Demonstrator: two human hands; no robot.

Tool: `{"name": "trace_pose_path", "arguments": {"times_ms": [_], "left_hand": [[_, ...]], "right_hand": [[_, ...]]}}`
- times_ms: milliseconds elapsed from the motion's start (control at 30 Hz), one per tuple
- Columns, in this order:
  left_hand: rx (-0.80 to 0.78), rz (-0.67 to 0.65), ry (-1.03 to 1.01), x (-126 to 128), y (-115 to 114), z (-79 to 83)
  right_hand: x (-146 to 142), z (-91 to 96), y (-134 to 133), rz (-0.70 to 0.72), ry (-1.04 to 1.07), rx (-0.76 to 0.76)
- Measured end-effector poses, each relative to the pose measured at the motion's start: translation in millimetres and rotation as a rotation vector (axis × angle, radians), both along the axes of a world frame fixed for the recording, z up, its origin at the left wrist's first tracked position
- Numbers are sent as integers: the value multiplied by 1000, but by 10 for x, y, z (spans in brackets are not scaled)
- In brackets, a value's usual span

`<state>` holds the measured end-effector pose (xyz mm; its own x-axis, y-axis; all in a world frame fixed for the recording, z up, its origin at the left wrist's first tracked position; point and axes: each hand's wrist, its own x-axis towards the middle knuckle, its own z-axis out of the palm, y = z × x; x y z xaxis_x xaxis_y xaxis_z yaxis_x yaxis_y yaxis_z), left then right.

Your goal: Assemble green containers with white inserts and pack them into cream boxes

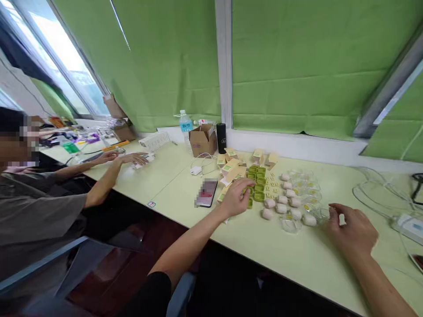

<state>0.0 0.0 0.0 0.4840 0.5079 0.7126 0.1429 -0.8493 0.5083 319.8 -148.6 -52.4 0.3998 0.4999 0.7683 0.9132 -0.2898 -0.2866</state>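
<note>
My left hand [236, 198] is over the left side of a group of small green trays [259, 196], its fingers and thumb curled around one of them. My right hand [355, 233] is at the right end of the clear plastic covers [312, 193], with thumb and forefinger bent onto the edge of one clear cover [324, 214]. Between the hands lie several whitish, rounded blocks [282, 208] and rows of tiny yellow pieces [271, 187]. Small cream-coloured cartons [230, 167] with green labels, some with open flaps, are piled behind my left hand.
A phone [207, 193] lies left of the cartons. Behind it stand a cardboard box [203, 141], a black bottle [221, 138] and a white charger [196, 170]. Loose cables [373, 189] and a power strip [410, 226] are at right. A co-worker's hands [134, 158] work at far left.
</note>
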Motion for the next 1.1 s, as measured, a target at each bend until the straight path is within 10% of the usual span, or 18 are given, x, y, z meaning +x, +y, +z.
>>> {"name": "trace_pose_path", "arguments": {"times_ms": [300, 800, 1100], "left_hand": [[-70, -139, 532, 158, 180, 116], [20, 43, 643, 140, 382, 315], [66, 539, 598, 17, 593, 447]], "right_hand": [[-105, 72, 13, 64, -110, 63], [-90, 200, 0, 80, -316, 80], [-286, 511, 52, 83, -273, -19]]}}
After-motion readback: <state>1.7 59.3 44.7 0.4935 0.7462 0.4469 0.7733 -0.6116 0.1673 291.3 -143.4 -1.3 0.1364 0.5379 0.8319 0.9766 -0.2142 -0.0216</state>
